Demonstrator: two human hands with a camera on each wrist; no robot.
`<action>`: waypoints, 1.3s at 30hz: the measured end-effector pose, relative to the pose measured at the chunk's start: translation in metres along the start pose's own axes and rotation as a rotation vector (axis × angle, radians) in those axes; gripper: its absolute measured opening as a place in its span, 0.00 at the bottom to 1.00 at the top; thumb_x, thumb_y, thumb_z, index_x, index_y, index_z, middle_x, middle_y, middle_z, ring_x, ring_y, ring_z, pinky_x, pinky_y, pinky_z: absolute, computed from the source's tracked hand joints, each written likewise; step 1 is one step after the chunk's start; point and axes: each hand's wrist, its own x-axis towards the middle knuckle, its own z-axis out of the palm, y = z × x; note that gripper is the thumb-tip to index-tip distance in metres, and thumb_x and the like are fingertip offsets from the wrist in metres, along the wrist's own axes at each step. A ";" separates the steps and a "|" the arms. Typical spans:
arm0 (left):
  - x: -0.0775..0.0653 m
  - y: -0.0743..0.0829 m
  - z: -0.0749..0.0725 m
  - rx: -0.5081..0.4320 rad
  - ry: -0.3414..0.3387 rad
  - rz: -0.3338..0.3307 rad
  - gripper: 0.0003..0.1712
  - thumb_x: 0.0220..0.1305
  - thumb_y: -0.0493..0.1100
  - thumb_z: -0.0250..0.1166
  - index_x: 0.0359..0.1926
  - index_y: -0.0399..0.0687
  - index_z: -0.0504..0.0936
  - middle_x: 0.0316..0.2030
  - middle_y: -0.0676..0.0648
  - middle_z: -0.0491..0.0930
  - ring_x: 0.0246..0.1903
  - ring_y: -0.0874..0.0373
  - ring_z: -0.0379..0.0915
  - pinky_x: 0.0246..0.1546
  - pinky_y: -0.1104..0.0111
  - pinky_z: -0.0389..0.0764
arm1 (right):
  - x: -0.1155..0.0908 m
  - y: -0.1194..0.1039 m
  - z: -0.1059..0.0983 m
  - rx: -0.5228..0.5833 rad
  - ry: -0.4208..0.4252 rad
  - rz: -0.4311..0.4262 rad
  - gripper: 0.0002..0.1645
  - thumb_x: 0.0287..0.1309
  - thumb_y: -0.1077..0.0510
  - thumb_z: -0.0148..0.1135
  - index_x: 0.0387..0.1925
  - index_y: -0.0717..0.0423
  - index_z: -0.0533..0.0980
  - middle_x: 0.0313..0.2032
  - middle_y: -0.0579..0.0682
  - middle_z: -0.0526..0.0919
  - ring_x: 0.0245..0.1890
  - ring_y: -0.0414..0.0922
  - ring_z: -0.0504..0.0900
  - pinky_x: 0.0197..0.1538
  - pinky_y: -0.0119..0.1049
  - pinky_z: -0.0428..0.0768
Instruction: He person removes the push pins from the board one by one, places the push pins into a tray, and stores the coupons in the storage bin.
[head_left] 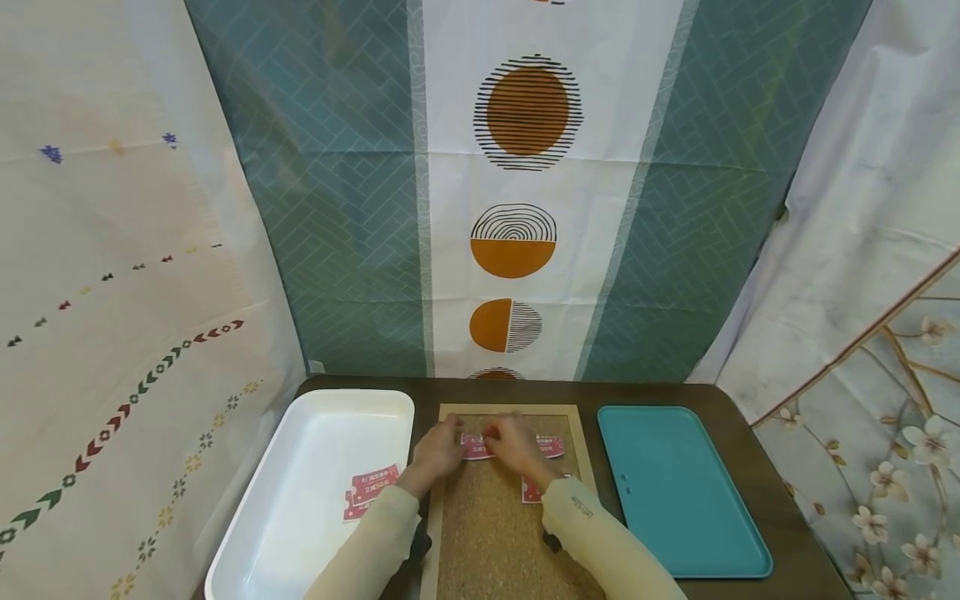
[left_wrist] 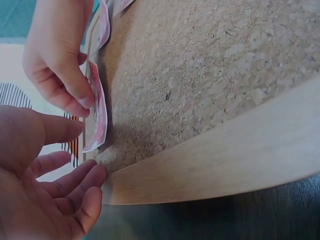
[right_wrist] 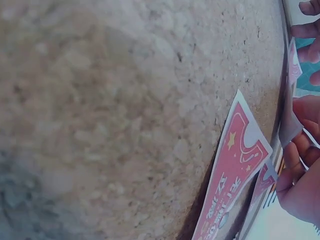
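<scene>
A red-and-white paper coupon (head_left: 476, 451) lies against the upper part of the wood-framed cork board (head_left: 487, 533). My right hand (head_left: 513, 446) pinches at this coupon, thumb and forefinger close together at its edge. In the left wrist view the coupon (left_wrist: 100, 112) bows away from the cork, its lower end lifted. My left hand (head_left: 438, 454) is beside its left end, fingers loosely spread near the frame corner. To the right, another coupon (head_left: 551, 447) is on the board, with a further coupon (head_left: 531, 490) below it, partly covered by my right forearm.
At the left stands a white tray (head_left: 311, 467) with coupons (head_left: 373, 482) overlapping near its right side. A teal tray (head_left: 686, 492) lies right of the board. All rest on a dark table (head_left: 795, 550), with a patterned curtain (head_left: 360, 250) behind.
</scene>
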 end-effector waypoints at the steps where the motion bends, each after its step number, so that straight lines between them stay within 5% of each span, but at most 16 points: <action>1: 0.000 0.000 0.001 0.005 -0.002 0.009 0.26 0.68 0.42 0.70 0.64 0.41 0.77 0.50 0.37 0.85 0.37 0.49 0.79 0.43 0.48 0.84 | 0.001 0.000 0.000 -0.007 0.008 -0.004 0.05 0.64 0.61 0.72 0.41 0.52 0.89 0.38 0.46 0.89 0.45 0.49 0.82 0.55 0.51 0.79; 12: -0.002 0.003 0.012 -0.003 -0.017 0.040 0.24 0.69 0.41 0.70 0.63 0.40 0.77 0.48 0.37 0.85 0.37 0.49 0.79 0.44 0.47 0.85 | 0.001 -0.001 0.007 -0.070 0.025 0.004 0.05 0.62 0.62 0.72 0.39 0.53 0.89 0.37 0.49 0.88 0.42 0.50 0.80 0.52 0.52 0.78; 31: -0.001 -0.001 0.009 0.038 0.012 0.041 0.19 0.67 0.40 0.70 0.57 0.42 0.80 0.37 0.42 0.83 0.32 0.50 0.74 0.34 0.55 0.79 | 0.014 -0.006 0.009 0.039 0.006 0.069 0.04 0.63 0.63 0.72 0.32 0.53 0.86 0.27 0.44 0.85 0.30 0.42 0.81 0.39 0.40 0.81; 39: -0.002 -0.004 0.012 0.008 0.012 0.034 0.18 0.68 0.40 0.70 0.57 0.42 0.79 0.36 0.43 0.83 0.31 0.51 0.76 0.35 0.54 0.81 | 0.013 -0.004 0.012 0.018 -0.014 0.108 0.03 0.65 0.60 0.71 0.33 0.50 0.86 0.29 0.42 0.84 0.32 0.41 0.79 0.44 0.44 0.79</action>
